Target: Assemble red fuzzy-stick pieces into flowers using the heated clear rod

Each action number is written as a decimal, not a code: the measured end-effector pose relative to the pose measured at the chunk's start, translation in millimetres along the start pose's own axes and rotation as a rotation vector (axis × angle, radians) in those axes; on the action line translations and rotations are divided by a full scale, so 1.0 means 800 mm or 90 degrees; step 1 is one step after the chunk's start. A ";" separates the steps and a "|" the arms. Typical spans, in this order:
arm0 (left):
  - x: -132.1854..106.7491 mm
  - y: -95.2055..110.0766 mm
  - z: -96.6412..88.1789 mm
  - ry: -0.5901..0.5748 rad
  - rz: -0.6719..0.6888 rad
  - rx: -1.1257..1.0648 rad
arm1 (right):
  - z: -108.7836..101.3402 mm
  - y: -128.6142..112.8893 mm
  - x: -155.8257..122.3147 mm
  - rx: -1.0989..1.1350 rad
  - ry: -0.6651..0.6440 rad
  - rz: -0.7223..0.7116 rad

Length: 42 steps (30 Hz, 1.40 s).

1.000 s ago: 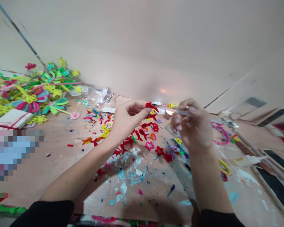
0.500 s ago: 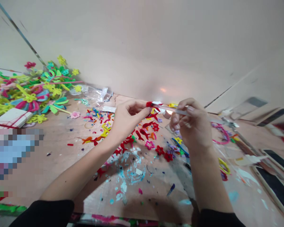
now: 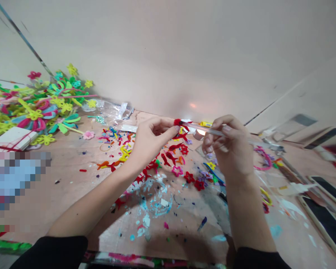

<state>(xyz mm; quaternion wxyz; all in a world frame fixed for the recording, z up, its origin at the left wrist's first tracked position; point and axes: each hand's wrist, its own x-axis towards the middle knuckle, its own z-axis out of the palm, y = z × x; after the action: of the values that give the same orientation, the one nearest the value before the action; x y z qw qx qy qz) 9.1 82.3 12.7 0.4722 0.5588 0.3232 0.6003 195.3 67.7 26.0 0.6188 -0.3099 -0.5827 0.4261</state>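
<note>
Left hand pinches red chenille piece (image 3: 178,122), right hand holds clear glue stick (image 3: 217,132)

Far left of the red chenille piece, well away: heap of pipe-cleaner flowers (image 3: 36,106) in yellow, green and pink, with white box (image 3: 9,139) tied with red string at its edge and a blurred patch below. Nearer, still left of the piece: clear plastic bag (image 3: 109,111) and scattered chenille bits (image 3: 114,140). Left hand (image 3: 152,142) just beside the piece, thumb and forefinger closed on it, other fingers loosely curled, black sleeve (image 3: 52,254) at the arm. Red chenille piece sits up between both hands, above the table, tip of the clear glue stick touching it. Just right of the piece, behind the stick: lit tea candle (image 3: 198,133). Below the piece: red chenille shapes (image 3: 168,158) and dried glue patch (image 3: 154,200). Right hand (image 3: 229,147) right of the piece, fingers curled tight round the stick, pads pressing it. Further right: pink chenille loop (image 3: 262,158), yellow chenille loop (image 3: 266,197).
</note>
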 end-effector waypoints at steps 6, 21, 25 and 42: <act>-0.001 0.002 0.001 0.017 -0.002 0.021 | 0.001 -0.001 -0.003 -0.066 0.014 -0.014; -0.002 0.001 0.002 0.028 0.002 0.058 | -0.005 -0.004 -0.010 -0.160 -0.006 -0.095; -0.001 0.001 0.002 0.019 -0.007 0.042 | -0.004 -0.009 -0.014 -0.189 0.000 -0.113; -0.001 -0.002 0.002 0.031 0.011 0.071 | 0.001 -0.021 -0.026 -0.322 0.010 -0.159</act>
<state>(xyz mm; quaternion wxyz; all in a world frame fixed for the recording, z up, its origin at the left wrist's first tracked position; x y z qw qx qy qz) 10.8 81.6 11.1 0.4272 0.5722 0.3624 0.5989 197.8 41.3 31.0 0.5739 -0.3838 -0.6994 0.1851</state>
